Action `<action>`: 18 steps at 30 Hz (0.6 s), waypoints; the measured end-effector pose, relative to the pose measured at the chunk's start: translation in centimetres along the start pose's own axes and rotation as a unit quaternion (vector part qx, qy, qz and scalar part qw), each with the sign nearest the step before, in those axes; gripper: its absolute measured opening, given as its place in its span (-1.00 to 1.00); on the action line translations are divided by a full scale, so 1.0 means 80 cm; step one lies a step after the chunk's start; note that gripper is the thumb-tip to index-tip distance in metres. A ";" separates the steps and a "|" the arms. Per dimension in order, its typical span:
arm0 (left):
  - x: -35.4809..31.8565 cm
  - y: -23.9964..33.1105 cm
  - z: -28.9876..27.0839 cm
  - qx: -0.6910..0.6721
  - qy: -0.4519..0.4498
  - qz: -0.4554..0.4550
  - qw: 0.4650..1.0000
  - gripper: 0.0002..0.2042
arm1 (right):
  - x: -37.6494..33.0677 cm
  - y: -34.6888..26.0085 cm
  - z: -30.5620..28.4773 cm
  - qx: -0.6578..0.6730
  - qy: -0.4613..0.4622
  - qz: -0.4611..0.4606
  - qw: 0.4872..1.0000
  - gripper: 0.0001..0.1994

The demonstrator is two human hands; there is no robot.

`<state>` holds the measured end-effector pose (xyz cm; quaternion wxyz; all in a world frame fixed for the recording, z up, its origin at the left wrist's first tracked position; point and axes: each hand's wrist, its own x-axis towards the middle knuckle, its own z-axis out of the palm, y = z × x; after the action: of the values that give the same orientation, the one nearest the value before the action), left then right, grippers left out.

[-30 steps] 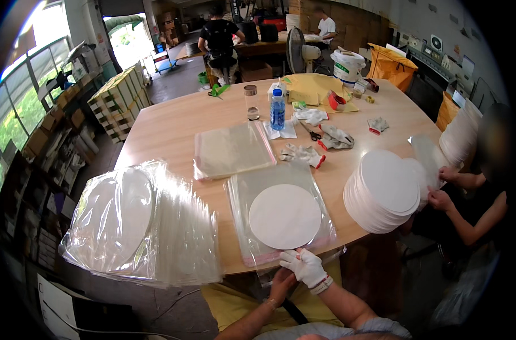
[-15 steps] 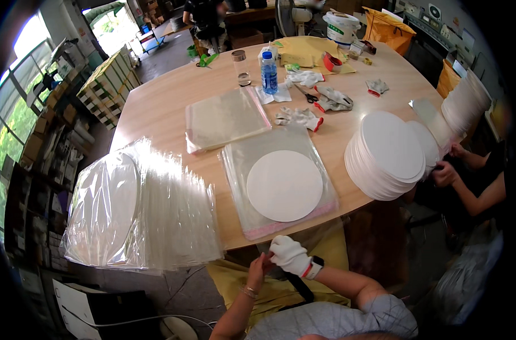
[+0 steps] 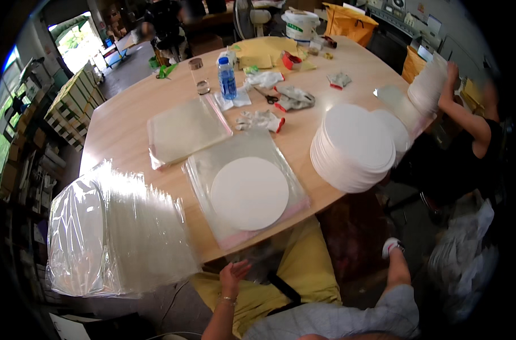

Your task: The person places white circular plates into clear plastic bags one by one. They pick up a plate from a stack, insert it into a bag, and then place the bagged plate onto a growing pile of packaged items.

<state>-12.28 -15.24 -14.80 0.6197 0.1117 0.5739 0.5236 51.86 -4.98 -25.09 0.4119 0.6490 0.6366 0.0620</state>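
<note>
My bare left hand (image 3: 233,273) is over my lap, just below the table's front edge, its fingers stretched out and nothing in them. Off to the right, below the stack of white round discs (image 3: 360,136), my right hand (image 3: 392,247) wears a white glove; its fingers are too small and blurred to read. In front of me one white disc (image 3: 250,192) lies flat on a pile of clear plastic bags (image 3: 204,195) with a pinkish edge strip. To the left rests a heap of bagged discs (image 3: 79,226) in shiny clear film.
Another pile of clear bags (image 3: 187,130) lies farther back. Beyond it stand a blue-capped water bottle (image 3: 227,82) and a clear cup (image 3: 201,79). Work gloves (image 3: 295,98), scissors (image 3: 267,96) and red tape (image 3: 291,60) are scattered behind. At right, a co-worker's hand (image 3: 451,79) touches a tilted disc stack (image 3: 427,85).
My hands have parted: the gloved right one swung right, the left moved slightly left and opened. The view shifted, and the co-worker's arms rose to the tilted stack.
</note>
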 end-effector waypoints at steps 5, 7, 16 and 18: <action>-0.008 0.010 -0.002 0.026 -0.001 0.018 0.999 -0.55 | -0.060 -0.107 -0.249 0.427 0.359 -0.186 0.809 -0.43; -0.008 0.019 0.001 0.044 0.009 0.025 0.999 -0.53 | -0.049 -0.148 -0.344 0.416 0.490 -0.330 0.691 -0.34; 0.014 0.044 -0.029 0.684 0.166 0.489 0.515 -0.79 | -0.001 -0.178 -0.450 0.393 0.510 -0.578 0.501 -0.90; 0.021 0.065 -0.007 0.666 0.068 0.533 0.517 -0.75 | -0.002 -0.178 -0.450 0.406 0.492 -0.588 0.497 -0.89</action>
<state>-15.75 -11.98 -12.13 -0.0717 0.7411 0.6280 0.2266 19.04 9.18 -10.25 -0.3355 0.0849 0.9259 -0.1512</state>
